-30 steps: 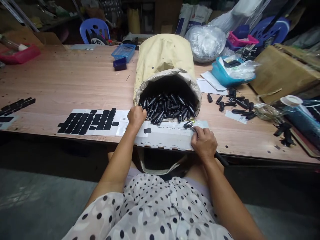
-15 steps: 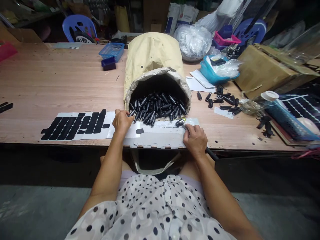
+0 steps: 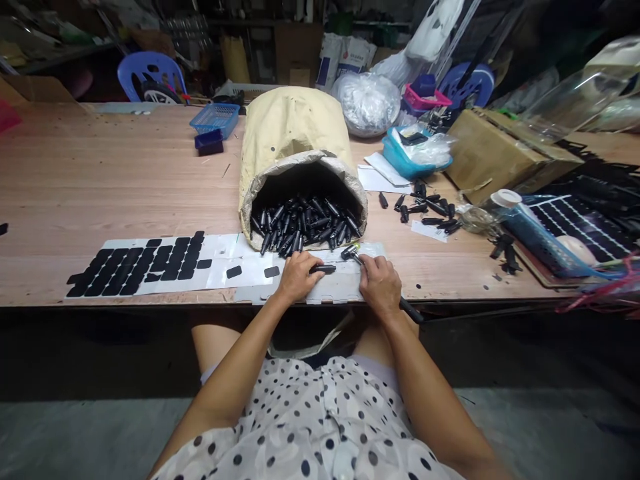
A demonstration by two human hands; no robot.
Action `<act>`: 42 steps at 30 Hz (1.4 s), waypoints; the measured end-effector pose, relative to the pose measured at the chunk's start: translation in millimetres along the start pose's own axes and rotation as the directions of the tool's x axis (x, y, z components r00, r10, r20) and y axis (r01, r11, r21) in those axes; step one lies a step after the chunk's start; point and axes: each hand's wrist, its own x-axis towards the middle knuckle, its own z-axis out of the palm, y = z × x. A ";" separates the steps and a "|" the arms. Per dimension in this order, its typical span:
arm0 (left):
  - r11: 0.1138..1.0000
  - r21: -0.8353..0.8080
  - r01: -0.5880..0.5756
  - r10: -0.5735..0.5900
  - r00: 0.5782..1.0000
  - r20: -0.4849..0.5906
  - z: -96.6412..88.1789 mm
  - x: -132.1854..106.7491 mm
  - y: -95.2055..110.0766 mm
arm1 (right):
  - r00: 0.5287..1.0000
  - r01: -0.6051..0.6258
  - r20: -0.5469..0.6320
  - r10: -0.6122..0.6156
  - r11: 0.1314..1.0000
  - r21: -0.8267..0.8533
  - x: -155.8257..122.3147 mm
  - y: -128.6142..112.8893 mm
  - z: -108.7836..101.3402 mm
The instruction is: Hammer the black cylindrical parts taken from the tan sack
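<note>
My left hand is closed on a black tapered piece, laid level just above or on the grey-white board at the table's front edge. My right hand grips a small hammer. Its metal head, with a yellowish end, points up and left, and its black grip comes out below my hand. Just behind my hands lies a cream sack, its mouth facing me. Many similar black pieces fill the mouth and spill onto the board.
To the left, flat black rounded pads lie in rows on white sheets. Loose black parts are scattered on the right, near a blue bag-filled basket and a cardboard box. A light-blue basket stands at the back left.
My left hand has moved right from the sack mouth's left edge to the board's middle, with a black piece in it. My right hand keeps the hammer in nearly the same place.
</note>
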 end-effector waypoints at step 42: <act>0.998 0.027 -0.056 0.057 0.997 -0.045 14.9 2.6 -5.0 | 0.999 0.041 -0.039 -0.029 0.934 0.354 -9.4 -2.1 -22.1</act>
